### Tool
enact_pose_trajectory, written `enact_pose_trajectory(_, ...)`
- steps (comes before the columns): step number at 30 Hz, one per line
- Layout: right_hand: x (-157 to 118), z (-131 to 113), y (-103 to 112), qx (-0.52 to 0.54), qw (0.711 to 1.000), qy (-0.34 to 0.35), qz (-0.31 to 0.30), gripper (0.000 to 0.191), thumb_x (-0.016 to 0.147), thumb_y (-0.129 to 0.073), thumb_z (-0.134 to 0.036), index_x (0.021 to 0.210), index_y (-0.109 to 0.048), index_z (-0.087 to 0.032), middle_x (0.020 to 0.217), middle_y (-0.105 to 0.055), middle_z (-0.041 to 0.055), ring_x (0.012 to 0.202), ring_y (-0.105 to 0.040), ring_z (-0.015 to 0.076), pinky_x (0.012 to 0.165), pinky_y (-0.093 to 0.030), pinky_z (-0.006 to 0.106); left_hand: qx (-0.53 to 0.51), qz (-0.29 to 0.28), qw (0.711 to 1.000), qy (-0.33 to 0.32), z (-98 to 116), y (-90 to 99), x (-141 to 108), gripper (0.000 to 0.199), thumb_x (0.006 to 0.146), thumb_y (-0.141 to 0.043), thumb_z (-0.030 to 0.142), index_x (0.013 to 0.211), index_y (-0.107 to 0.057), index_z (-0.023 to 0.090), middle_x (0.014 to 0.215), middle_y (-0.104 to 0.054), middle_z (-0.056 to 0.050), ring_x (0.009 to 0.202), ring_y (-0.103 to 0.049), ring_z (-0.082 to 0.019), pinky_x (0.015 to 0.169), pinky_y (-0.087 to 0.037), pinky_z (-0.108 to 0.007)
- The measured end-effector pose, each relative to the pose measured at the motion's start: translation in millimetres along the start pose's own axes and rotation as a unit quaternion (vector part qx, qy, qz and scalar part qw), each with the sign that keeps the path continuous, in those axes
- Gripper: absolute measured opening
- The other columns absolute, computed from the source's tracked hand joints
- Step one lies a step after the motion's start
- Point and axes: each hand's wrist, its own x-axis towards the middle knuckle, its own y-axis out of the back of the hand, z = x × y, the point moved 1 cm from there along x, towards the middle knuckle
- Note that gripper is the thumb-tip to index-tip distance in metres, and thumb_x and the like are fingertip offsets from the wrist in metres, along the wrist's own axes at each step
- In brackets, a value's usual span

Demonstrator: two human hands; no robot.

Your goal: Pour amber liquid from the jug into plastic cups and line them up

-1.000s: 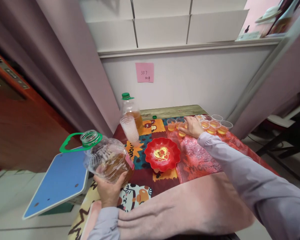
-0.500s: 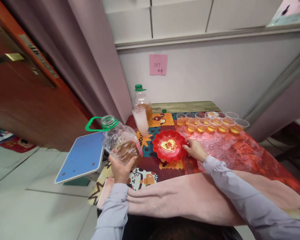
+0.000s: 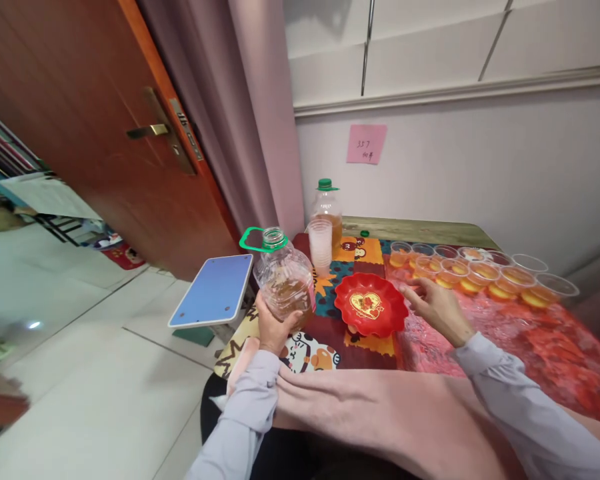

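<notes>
My left hand (image 3: pixel 276 325) is wrapped round the lower side of a clear plastic jug (image 3: pixel 285 280) with a green handle, no cap on its neck and brown liquid inside. My right hand (image 3: pixel 433 305) is just right of a red scalloped plate (image 3: pixel 344 308) with a gold heart print; its fingers are apart and hold nothing. Behind the plate, to the left, stands a stack of clear plastic cups (image 3: pixel 321 245). Rows of clear cups with amber liquid (image 3: pixel 515 283) stand on the right of the table.
A second jug (image 3: pixel 333 217) with a green cap stands behind the stack. A loose green cap (image 3: pixel 365 234) lies near the table's back edge (image 3: pixel 420 230). Left of the table is a blue board (image 3: pixel 213 288). A pink cloth (image 3: pixel 380 407) covers the front edge.
My right hand has let go of the red plate's rim and lifted slightly to the right. The camera has turned left, so the scene sits further right. My left hand still holds the jug.
</notes>
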Motion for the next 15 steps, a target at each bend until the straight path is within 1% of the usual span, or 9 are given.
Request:
enact_pose_trajectory(2,8.9,-27.4,4.4,0.031,0.998,0.063,0.003,0.043,0.091,-0.063,-0.059,0.105,-0.074,-0.02,0.084,-0.081,0.0079,0.068,-0.075,0.0236,0.065,-0.053,0.034,-0.001,0.005,1.0,0.004,0.4,-0.6,-1.4,0.119,0.06,-0.093,0.064,0.153,-0.034,0.02,0.149,-0.057,-0.023,0.138,-0.061,-0.038,0.117,-0.047,-0.057)
enact_pose_trajectory(4,22.8,-61.7,6.0,0.035,0.988,0.15,0.02,0.033,0.093,-0.065,-0.051,0.103,-0.077,-0.022,0.084,-0.081,0.0061,0.067,-0.073,0.0211,0.065,-0.053,0.032,-0.01,0.002,1.0,0.005,2.2,-2.3,-2.5,0.117,0.062,-0.093,0.061,0.153,-0.033,0.02,0.149,-0.056,-0.023,0.138,-0.062,-0.037,0.117,-0.048,-0.057)
enact_pose_trajectory(6,41.5,-98.4,4.1,0.022,0.969,0.244,0.041,0.021,0.095,-0.066,-0.039,0.099,-0.079,-0.023,0.086,-0.082,0.005,0.069,-0.072,0.0195,0.069,-0.053,0.032,-0.012,0.001,1.0,0.004,4.6,-3.4,-3.1,0.115,0.063,-0.093,0.06,0.153,-0.033,0.021,0.148,-0.057,-0.022,0.137,-0.063,-0.037,0.116,-0.049,-0.056)
enact_pose_trajectory(7,52.1,-116.4,1.8,0.014,0.957,0.287,0.048,0.018,0.096,-0.066,-0.034,0.097,-0.079,-0.023,0.088,-0.082,0.0051,0.073,-0.072,0.0194,0.073,-0.054,0.031,-0.008,0.001,1.0,0.003,5.7,-3.4,-3.2,0.114,0.063,-0.093,0.06,0.152,-0.033,0.021,0.147,-0.058,-0.022,0.136,-0.064,-0.037,0.115,-0.05,-0.056)
enact_pose_trajectory(9,74.1,-149.5,-5.7,-0.018,0.936,0.351,0.034,0.015,0.097,-0.066,-0.026,0.095,-0.079,-0.022,0.092,-0.08,0.006,0.082,-0.073,0.0201,0.08,-0.054,0.032,0.0,-0.001,1.0,0.001,7.1,-2.9,-2.9,0.112,0.063,-0.093,0.06,0.151,-0.035,0.022,0.144,-0.061,-0.021,0.132,-0.066,-0.037,0.113,-0.052,-0.056)
enact_pose_trajectory(12,103.9,-188.1,-21.0,-0.096,0.919,0.381,-0.017,0.016,0.097,-0.065,-0.02,0.106,-0.079,-0.019,0.103,-0.079,0.0094,0.089,-0.074,0.021,0.086,-0.054,0.033,0.003,0.0,1.0,-0.005,5.9,-1.5,-2.1,0.111,0.064,-0.092,0.06,0.151,-0.035,0.021,0.141,-0.063,-0.021,0.128,-0.069,-0.036,0.11,-0.054,-0.056)
enact_pose_trajectory(15,123.9,-211.0,-35.3,-0.191,0.901,0.383,-0.07,0.025,0.099,-0.065,-0.02,0.121,-0.076,-0.018,0.125,-0.076,0.0142,0.099,-0.074,0.0237,0.088,-0.054,0.035,0.012,0.007,1.0,-0.004,1.9,-0.3,-2.0,0.114,0.062,-0.092,0.062,0.152,-0.035,0.02,0.141,-0.063,-0.022,0.129,-0.068,-0.037,0.111,-0.053,-0.056)
